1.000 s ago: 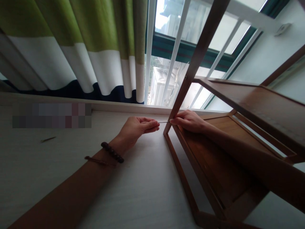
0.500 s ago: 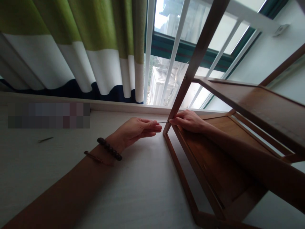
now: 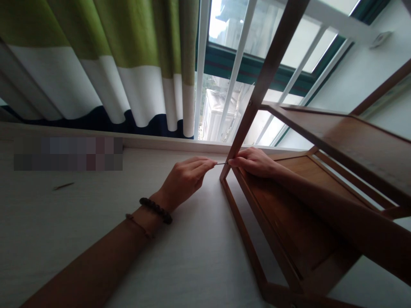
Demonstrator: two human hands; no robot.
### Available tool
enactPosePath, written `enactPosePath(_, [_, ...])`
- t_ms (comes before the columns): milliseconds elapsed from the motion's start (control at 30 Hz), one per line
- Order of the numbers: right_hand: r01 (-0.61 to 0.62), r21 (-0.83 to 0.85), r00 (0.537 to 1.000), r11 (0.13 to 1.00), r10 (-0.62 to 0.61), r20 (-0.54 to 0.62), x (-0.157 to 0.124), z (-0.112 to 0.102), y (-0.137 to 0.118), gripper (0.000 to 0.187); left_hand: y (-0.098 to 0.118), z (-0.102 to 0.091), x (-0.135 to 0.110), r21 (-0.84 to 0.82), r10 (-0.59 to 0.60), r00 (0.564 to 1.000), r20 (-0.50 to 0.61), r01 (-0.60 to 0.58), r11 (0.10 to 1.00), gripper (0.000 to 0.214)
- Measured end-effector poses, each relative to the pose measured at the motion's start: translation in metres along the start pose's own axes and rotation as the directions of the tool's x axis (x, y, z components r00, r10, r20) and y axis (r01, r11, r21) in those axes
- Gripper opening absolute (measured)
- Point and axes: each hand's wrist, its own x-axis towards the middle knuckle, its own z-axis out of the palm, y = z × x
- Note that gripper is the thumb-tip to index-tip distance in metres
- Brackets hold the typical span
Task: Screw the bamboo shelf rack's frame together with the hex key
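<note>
My left hand pinches a hex key, seen only as a thin dark rod; the rest is hidden in my fingers. Its far end meets the side of a brown wooden shelf's post near the bottom. My right hand is closed around the shelf at that joint, a fingertip beside the rod's tip. The rod's seat in the wood is too small to make out. Behind my right hand and forearm lies a lower wooden shelf panel. Higher on the post shows a small bolt head.
An upper shelf panel juts out above my right forearm. On the pale floor at left lies a small thin object. A green, white and navy curtain hangs beside a window with white bars.
My left hand has rolled over, its back now facing up and its fingers drawn together on the hex key. My right hand and the shelf have stayed in place.
</note>
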Motion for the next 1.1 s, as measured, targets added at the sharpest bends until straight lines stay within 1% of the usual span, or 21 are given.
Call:
enactPosePath(33, [0.001,-0.001,1.000,1.000,-0.001,-0.001,0.000,0.000,0.000,0.045,-0.003,0.000,-0.002,0.024,0.047,0.999,0.019,-0.047,0.999,0.024])
enactPosePath(67, [0.003,-0.003,1.000,1.000,-0.003,-0.005,0.000,0.000,0.000,0.045,-0.004,0.001,-0.003,0.015,0.045,0.999,0.027,-0.046,0.999,0.025])
enactPosePath(100, [0.005,-0.007,1.000,1.000,-0.005,-0.009,0.000,0.001,0.000,0.045,-0.005,0.002,-0.004,-0.022,0.002,1.000,0.027,-0.002,1.000,0.026])
enactPosePath(133, [0.007,-0.011,1.000,1.000,-0.008,-0.012,0.000,0.001,0.001,0.045,-0.005,0.004,-0.004,-0.085,-0.070,0.997,0.033,0.072,0.994,0.027])
enactPosePath(200, [0.013,-0.016,1.000,1.000,-0.014,-0.017,0.000,0.001,0.001,0.045,-0.001,0.006,-0.004,-0.250,-0.236,0.968,0.082,0.250,0.935,0.029])
enactPosePath(267, [0.020,-0.017,1.000,1.000,-0.020,-0.019,-0.001,0.001,0.001,0.046,0.006,0.005,-0.003,-0.396,-0.348,0.922,0.172,0.388,0.832,0.034])
enactPosePath(367, [0.030,-0.011,0.999,0.999,-0.030,-0.023,-0.001,0.001,0.001,0.047,0.015,0.000,0.000,-0.515,-0.412,0.867,0.280,0.498,0.698,0.040])
enactPosePath(467, [0.028,0.002,0.999,1.000,-0.028,-0.023,-0.001,0.001,0.002,0.048,0.017,-0.006,0.001,-0.617,-0.401,0.837,0.372,0.546,0.567,0.039])
enactPosePath(533, [0.023,0.010,1.000,1.000,-0.023,-0.018,-0.001,0.001,0.002,0.049,0.014,-0.005,0.001,-0.701,-0.377,0.829,0.414,0.554,0.449,0.037])
enactPosePath(600, [0.019,0.008,1.000,1.000,-0.019,-0.013,-0.001,0.001,0.002,0.049,0.010,-0.002,0.001,-0.760,-0.377,0.810,0.448,0.568,0.317,0.036])
enactPosePath(633, [0.018,0.006,1.000,1.000,-0.018,-0.011,0.000,0.001,0.002,0.049,0.008,0.000,0.001,-0.773,-0.386,0.793,0.471,0.582,0.252,0.036])
enactPosePath(700, [0.019,0.000,1.000,1.000,-0.019,-0.008,0.000,0.002,0.002,0.049,0.005,0.002,0.001,-0.773,-0.406,0.745,0.529,0.621,0.132,0.036])
enactPosePath(767, [0.018,-0.004,1.000,1.000,-0.018,-0.009,0.000,0.002,0.001,0.049,0.002,0.003,0.002,-0.745,-0.428,0.688,0.586,0.665,0.050,0.035])
enactPosePath(833, [0.012,-0.010,1.000,1.000,-0.012,-0.015,0.000,0.002,0.001,0.048,0.001,0.000,0.003,-0.709,-0.445,0.637,0.629,0.705,0.008,0.033])
enactPosePath(900, [0.002,-0.018,1.000,1.000,-0.003,-0.019,0.000,0.002,0.001,0.047,-0.001,-0.002,0.003,-0.686,-0.456,0.607,0.651,0.727,-0.011,0.030])
enactPosePath(967, [-0.003,-0.024,1.000,1.000,0.002,-0.020,0.000,0.002,0.001,0.047,-0.001,-0.004,0.003,-0.682,-0.460,0.601,0.654,0.732,-0.014,0.027])
enactPosePath(1100, [-0.001,-0.034,1.000,0.999,0.000,-0.021,-0.001,0.002,0.001,0.045,-0.001,-0.005,0.003,-0.684,-0.473,0.606,0.640,0.730,0.010,0.024])
